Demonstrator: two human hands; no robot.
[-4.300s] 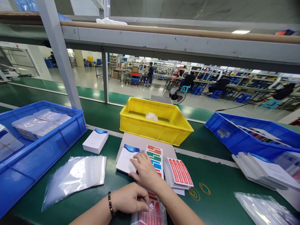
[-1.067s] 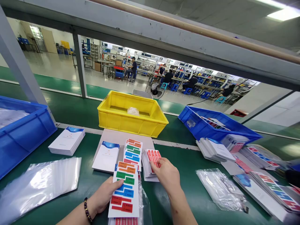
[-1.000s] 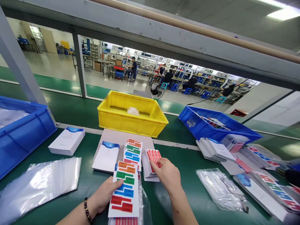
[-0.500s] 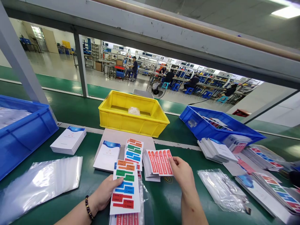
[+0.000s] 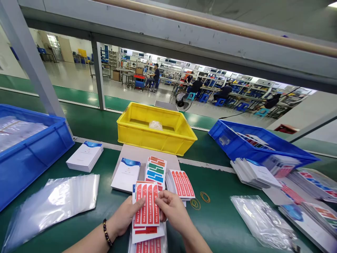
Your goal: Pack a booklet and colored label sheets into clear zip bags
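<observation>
My left hand [image 5: 127, 213], with a beaded bracelet at the wrist, grips a small set of printed sheets from the left, its thumb on top. The uppermost is a red-and-white label sheet [image 5: 147, 205] reading "Max Level" and "Min Level". Under it shows the lower end of a multicoloured label sheet [image 5: 139, 236]. My right hand [image 5: 172, 211] pinches the red sheet's right edge. Below them lies a clear bag with red labels [image 5: 149, 246]. Just beyond stand a stack of white booklets [image 5: 125, 174], a stack of multicoloured sheets [image 5: 156, 170] and a stack of red label sheets [image 5: 182, 183].
A yellow bin [image 5: 156, 138] stands ahead, between a left blue bin [image 5: 37, 158] and a right blue bin [image 5: 229, 142]. Clear bags [image 5: 63, 196] lie at left, more bags [image 5: 259, 219] at right. Rubber bands [image 5: 205, 197] lie near the red stack. Several people sit in the background.
My right hand has taken a red label sheet off its stack and brought it left onto the multicoloured sheet in my left hand. The view has shifted slightly.
</observation>
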